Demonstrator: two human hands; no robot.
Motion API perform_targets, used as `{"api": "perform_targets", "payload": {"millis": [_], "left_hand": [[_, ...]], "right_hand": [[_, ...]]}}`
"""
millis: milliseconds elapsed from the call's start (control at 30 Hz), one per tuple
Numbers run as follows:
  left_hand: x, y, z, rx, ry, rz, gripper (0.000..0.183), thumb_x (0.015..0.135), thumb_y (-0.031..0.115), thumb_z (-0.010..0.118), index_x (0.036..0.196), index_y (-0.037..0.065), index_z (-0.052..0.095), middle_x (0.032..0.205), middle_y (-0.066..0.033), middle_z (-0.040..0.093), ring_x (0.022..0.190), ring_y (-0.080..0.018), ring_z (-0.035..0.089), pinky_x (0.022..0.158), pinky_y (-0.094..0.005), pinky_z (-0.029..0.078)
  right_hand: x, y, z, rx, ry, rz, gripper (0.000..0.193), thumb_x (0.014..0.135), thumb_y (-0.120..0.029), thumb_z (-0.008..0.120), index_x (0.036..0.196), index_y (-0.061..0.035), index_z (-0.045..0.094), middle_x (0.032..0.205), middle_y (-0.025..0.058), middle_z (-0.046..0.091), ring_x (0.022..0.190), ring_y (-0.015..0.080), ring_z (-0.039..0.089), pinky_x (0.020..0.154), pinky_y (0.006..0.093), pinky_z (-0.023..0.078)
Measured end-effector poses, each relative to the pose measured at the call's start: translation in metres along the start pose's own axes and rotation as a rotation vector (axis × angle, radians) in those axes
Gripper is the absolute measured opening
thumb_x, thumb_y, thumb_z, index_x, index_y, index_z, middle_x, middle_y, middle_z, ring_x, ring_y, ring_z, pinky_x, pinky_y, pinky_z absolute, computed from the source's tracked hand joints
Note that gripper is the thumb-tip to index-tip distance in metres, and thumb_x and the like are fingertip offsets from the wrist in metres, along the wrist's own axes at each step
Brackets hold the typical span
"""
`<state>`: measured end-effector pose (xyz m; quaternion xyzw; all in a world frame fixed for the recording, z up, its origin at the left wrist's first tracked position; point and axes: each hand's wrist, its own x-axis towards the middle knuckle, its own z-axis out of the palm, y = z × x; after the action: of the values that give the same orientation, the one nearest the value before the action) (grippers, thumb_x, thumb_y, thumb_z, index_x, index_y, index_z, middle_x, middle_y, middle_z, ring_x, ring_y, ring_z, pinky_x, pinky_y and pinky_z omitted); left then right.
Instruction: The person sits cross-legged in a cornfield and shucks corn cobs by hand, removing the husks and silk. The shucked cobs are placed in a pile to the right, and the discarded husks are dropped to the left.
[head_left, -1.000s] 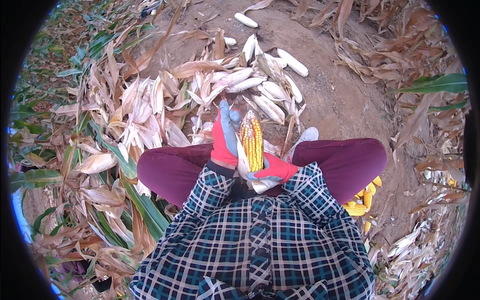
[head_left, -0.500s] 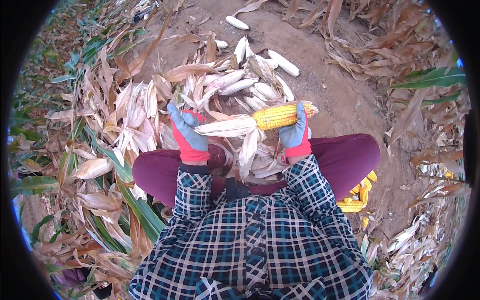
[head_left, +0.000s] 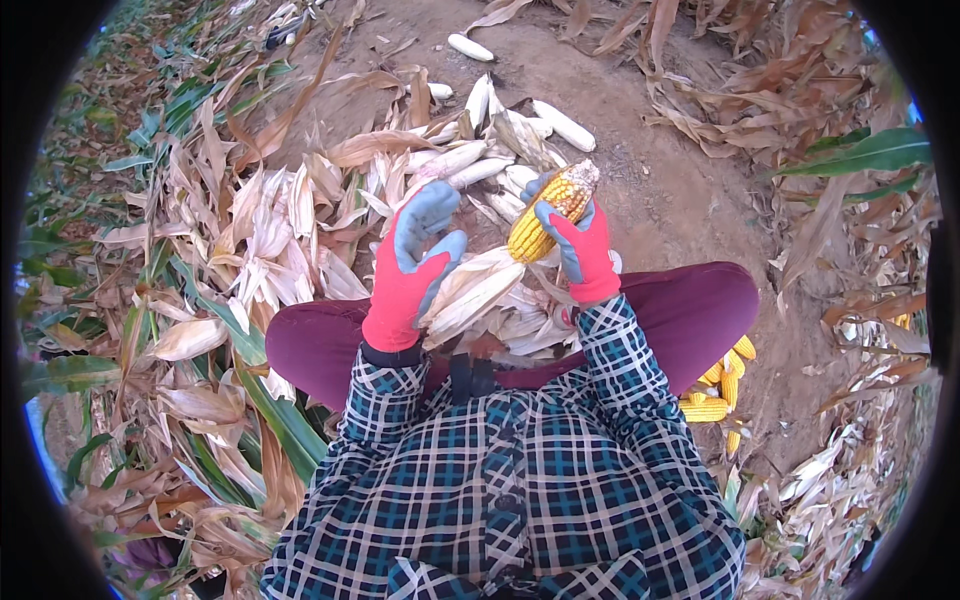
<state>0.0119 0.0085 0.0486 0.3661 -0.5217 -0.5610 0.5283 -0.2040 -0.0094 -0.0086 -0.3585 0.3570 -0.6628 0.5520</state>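
A yellow ear of corn [head_left: 541,226] is held in my right hand [head_left: 589,252], with the fingers wrapped round it. The ear tilts up to the right, its upper tip pale and scaly. Pale, peeled-back husk leaves [head_left: 470,292] hang from its lower end toward my lap. My left hand [head_left: 408,268] is raised to the left of the ear, fingers curved and apart from the thumb, with nothing in it. Both hands wear red and grey gloves. Just beyond them lies a heap of pale ears still in their husks [head_left: 480,170].
Several bare yellow ears [head_left: 708,408] lie on the soil by my right knee. Dry husks [head_left: 275,225] and a green leaf [head_left: 285,415] cover the ground at left. A single pale ear [head_left: 470,47] lies at the far side. Dry stalks and leaves [head_left: 730,100] stand at right.
The ear has turned from nearly level to tilted upright in my right hand. My left hand has opened and risen, and the husk now hangs downward from the ear.
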Motion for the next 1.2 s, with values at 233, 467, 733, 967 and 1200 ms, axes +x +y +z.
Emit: {"api": "perform_targets", "payload": {"millis": [233, 467, 733, 967, 1200], "left_hand": [[-0.027, -0.083, 0.037, -0.305, -0.25, -0.33, 0.071, 0.08, 0.008, 0.075, 0.142, 0.003, 0.04, 0.132, -0.0081, 0.053, 0.123, -0.019, 0.051, 0.105, -0.0329, 0.04], [-0.058, -0.083, 0.047, -0.557, -0.303, -0.615, 0.052, 0.081, 0.005, 0.074, 0.128, 0.004, 0.052, 0.113, -0.0046, 0.063, 0.102, -0.0152, 0.062, 0.091, -0.0301, 0.048], [-0.076, -0.115, 0.053, -0.277, -0.285, -0.395, 0.054, 0.082, 0.007, 0.072, 0.132, 0.009, 0.049, 0.123, -0.0051, 0.058, 0.116, -0.0199, 0.055, 0.1, -0.0342, 0.044], [-0.071, -0.126, 0.047, 0.335, -0.24, -0.287, 0.046, 0.08, 0.021, 0.075, 0.12, 0.007, 0.058, 0.109, -0.0089, 0.066, 0.101, -0.0187, 0.063, 0.089, -0.0341, 0.049], [0.024, -0.027, -0.019, 0.284, 0.378, 0.269, 0.034, 0.077, 0.002, 0.077, 0.107, 0.0, 0.062, 0.11, -0.0087, 0.063, 0.091, -0.0125, 0.061, 0.085, -0.0261, 0.047]], "right_hand": [[-0.015, 0.0, 0.013, 0.357, -0.14, 0.169, 0.043, 0.088, -0.026, 0.068, 0.12, -0.0001, 0.055, 0.104, 0.0134, 0.066, 0.096, 0.0243, 0.066, 0.088, 0.0385, 0.055], [-0.026, 0.006, 0.013, 0.276, -0.067, 0.251, 0.051, 0.088, -0.039, 0.066, 0.118, -0.0002, 0.054, 0.101, 0.0123, 0.065, 0.093, 0.024, 0.065, 0.086, 0.04, 0.055], [-0.026, -0.018, 0.055, -0.554, -0.646, 0.182, 0.053, 0.078, -0.022, 0.078, 0.121, 0.0003, 0.056, 0.103, 0.0112, 0.068, 0.092, 0.0203, 0.067, 0.082, 0.032, 0.053], [-0.046, -0.02, 0.083, -0.845, -0.782, -0.241, 0.06, 0.071, -0.037, 0.082, 0.115, -0.0026, 0.061, 0.1, 0.0149, 0.068, 0.088, 0.0271, 0.068, 0.078, 0.0364, 0.053], [0.004, -0.063, -0.025, 0.309, 0.34, 0.099, 0.063, 0.09, -0.056, 0.058, 0.119, -0.0008, 0.053, 0.101, 0.014, 0.062, 0.092, 0.025, 0.064, 0.083, 0.0398, 0.055]]}}
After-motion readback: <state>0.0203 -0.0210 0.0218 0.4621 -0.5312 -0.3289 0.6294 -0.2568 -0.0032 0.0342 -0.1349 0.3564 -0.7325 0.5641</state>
